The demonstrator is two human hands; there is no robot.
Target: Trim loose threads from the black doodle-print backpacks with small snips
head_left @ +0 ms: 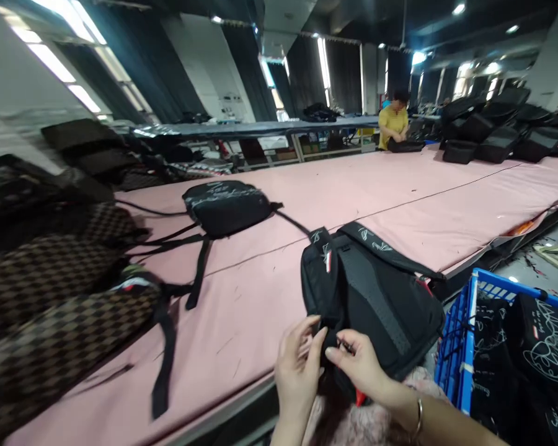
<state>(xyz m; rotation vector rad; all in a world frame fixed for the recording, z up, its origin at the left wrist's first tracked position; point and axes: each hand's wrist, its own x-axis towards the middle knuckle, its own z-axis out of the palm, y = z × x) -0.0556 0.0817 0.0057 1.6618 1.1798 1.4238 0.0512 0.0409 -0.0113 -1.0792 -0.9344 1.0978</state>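
Observation:
A black backpack [376,291] lies at the near edge of the pink-covered table, its padded shoulder straps facing up. My left hand [300,359] pinches a black strap end at the bag's lower left side. Close beside it, my right hand [360,362] grips the same black piece between thumb and fingers, a bangle on its wrist. Something red [360,396] shows just below my right hand. Further back on the table rests a smaller black bag [230,207] with loose straps.
Checkered brown bags [65,310] are piled on the left. A blue crate [469,347] of black pieces with white threads stands at right. Black bags [493,133] are stacked at the far right of the pink table [260,297]. A person in yellow [393,124] stands behind it.

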